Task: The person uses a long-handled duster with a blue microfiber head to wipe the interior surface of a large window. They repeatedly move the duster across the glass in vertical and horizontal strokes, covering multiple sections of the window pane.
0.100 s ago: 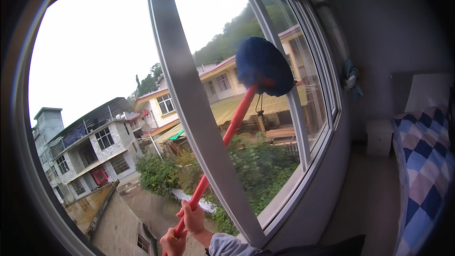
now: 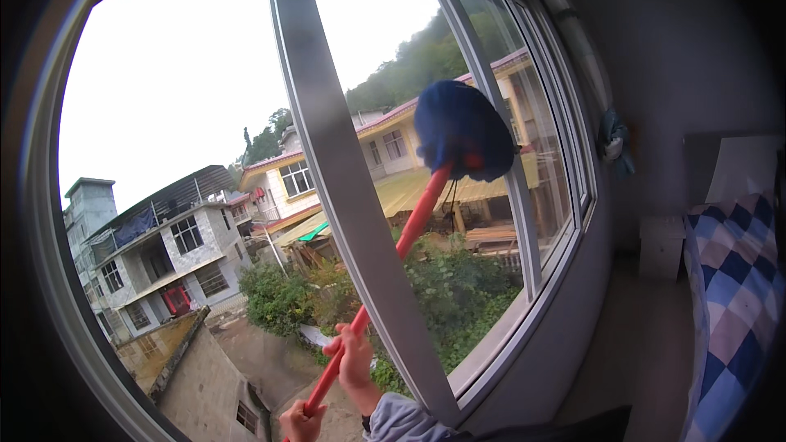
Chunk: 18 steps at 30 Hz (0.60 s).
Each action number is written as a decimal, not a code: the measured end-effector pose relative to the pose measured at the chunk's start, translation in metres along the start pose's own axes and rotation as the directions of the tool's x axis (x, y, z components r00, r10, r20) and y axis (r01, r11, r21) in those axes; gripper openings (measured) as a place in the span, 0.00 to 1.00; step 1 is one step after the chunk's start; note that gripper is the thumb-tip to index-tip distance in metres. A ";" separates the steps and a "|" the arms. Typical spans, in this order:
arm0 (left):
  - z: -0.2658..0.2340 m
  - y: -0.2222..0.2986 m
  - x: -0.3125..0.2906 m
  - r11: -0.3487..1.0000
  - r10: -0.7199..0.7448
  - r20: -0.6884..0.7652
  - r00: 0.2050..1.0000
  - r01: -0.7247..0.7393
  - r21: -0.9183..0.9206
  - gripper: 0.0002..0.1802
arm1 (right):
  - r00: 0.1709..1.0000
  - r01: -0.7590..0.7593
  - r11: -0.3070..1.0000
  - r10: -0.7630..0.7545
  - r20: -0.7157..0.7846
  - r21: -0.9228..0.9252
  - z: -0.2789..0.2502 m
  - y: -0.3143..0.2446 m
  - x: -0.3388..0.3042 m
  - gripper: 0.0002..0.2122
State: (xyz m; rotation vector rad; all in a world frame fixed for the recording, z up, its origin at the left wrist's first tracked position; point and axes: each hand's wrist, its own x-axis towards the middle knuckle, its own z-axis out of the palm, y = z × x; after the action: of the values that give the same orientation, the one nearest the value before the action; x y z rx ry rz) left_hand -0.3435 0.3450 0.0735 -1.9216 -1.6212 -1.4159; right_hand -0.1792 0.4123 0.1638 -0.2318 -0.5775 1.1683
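A long red pole [image 2: 422, 211] slants up and to the right, carrying a rounded head in a dark blue cloth cover [image 2: 460, 127] with a thin dark drawstring hanging below. My right hand [image 2: 356, 360], at the end of a grey sleeve, is closed round the pole. Lower down, near the bottom edge, my left hand [image 2: 301, 423] grips the same pole and is partly cut off. A grey window upright [image 2: 332, 147] crosses in front of the pole between hands and head. The head overlaps a farther upright; I cannot tell whether it touches glass.
Beyond the window stand a grey house [image 2: 176, 250], a yellowish building [image 2: 397, 143] and green bushes [image 2: 458, 303]. Indoors at right are a bed with a checked cover [image 2: 741, 303], a small white cabinet [image 2: 661, 247] and a tied curtain [image 2: 614, 139].
The blue head sits slightly lower. My right hand is higher on the pole, farther from my left hand. The whole view has shifted a little.
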 end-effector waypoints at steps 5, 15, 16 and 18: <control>0.004 -0.043 -0.020 0.992 -0.101 0.090 0.991 0.093 0.089 0.16 | 0.998 -0.034 0.985 0.043 -0.048 0.171 -0.005 -0.020 0.042 0.06; 0.006 -0.045 -0.038 0.975 -0.220 0.078 0.972 0.217 0.038 0.14 | 0.993 0.095 0.994 -0.091 0.076 -0.048 0.028 -0.021 0.005 0.07; 0.008 -0.039 -0.029 0.979 -0.202 0.043 0.978 0.201 0.028 0.14 | 0.989 0.119 0.991 -0.113 0.094 -0.068 0.041 -0.024 0.011 0.07; 0.011 -0.023 -0.001 0.985 -0.169 -0.027 0.985 0.169 0.018 0.13 | 0.977 0.170 0.980 -0.154 0.151 -0.101 0.072 -0.038 0.030 0.06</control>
State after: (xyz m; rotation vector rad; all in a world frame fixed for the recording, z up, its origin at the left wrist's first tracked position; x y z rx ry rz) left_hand -0.3578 0.3598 0.0586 -1.7842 -1.8170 -1.4733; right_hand -0.1802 0.4165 0.2506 -0.1949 -0.7754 1.0003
